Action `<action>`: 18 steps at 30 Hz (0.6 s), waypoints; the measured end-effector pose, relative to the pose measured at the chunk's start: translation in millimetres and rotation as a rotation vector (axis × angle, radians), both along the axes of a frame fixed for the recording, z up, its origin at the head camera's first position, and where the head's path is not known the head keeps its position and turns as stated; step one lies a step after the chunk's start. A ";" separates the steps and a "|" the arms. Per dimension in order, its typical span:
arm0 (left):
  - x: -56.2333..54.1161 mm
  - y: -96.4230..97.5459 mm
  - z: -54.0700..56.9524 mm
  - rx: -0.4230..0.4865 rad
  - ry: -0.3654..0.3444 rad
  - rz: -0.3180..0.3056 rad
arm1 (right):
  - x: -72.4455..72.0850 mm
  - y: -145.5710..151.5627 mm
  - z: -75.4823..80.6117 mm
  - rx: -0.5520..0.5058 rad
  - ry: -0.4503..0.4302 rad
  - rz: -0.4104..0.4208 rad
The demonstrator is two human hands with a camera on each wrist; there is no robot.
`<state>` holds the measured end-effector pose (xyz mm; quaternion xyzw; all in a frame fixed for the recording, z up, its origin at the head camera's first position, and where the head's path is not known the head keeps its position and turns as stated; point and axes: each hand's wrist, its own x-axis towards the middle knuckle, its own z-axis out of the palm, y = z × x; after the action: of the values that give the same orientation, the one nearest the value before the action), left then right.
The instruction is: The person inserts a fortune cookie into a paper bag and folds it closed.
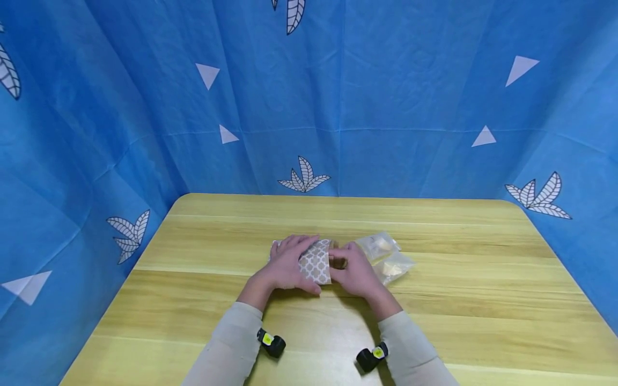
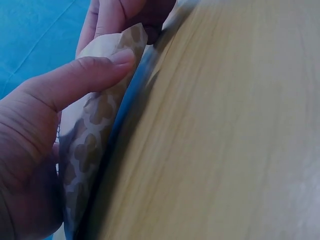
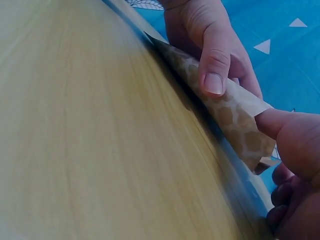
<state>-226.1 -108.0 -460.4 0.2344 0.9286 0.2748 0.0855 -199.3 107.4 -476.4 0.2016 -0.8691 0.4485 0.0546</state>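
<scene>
A small brown paper bag (image 1: 316, 262) with a white lattice pattern lies low over the table, its mouth toward the right. My left hand (image 1: 288, 265) holds it from the left, thumb along the near side and fingers over the far side. In the left wrist view that thumb presses flat on the patterned paper (image 2: 87, 150). At the mouth, my right hand (image 1: 354, 271) grips the bag's edge, thumb and index finger apart with brown paper showing between them. The right wrist view shows the right thumb (image 3: 280, 122) tucked into the opening, its tip hidden; the other fingers curl outside.
Two clear plastic packets with small pale contents, an upper one (image 1: 378, 245) and a lower one (image 1: 393, 266), lie just right of my right hand. The wooden table (image 1: 483, 279) ends at a blue patterned curtain (image 1: 386, 96) behind and at both sides.
</scene>
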 end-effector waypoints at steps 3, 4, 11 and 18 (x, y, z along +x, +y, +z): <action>-0.7 -0.1 -0.5 0.001 0.013 0.004 | -0.6 0.5 -0.5 -0.020 0.002 0.005; -0.8 -0.1 -0.7 0.005 0.017 0.006 | -0.8 0.6 -0.6 -0.021 0.009 0.006; -0.7 0.3 -3.1 0.044 0.043 0.031 | 0.2 1.2 3.4 -0.015 0.011 -0.006; 0.1 -0.2 -2.6 0.059 0.053 0.043 | 3.5 3.9 17.0 0.090 -0.026 -0.108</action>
<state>-226.0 -108.2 -463.1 0.2241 0.9268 0.2977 0.0478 -195.7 111.3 -459.4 0.1511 -0.8986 0.4078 0.0584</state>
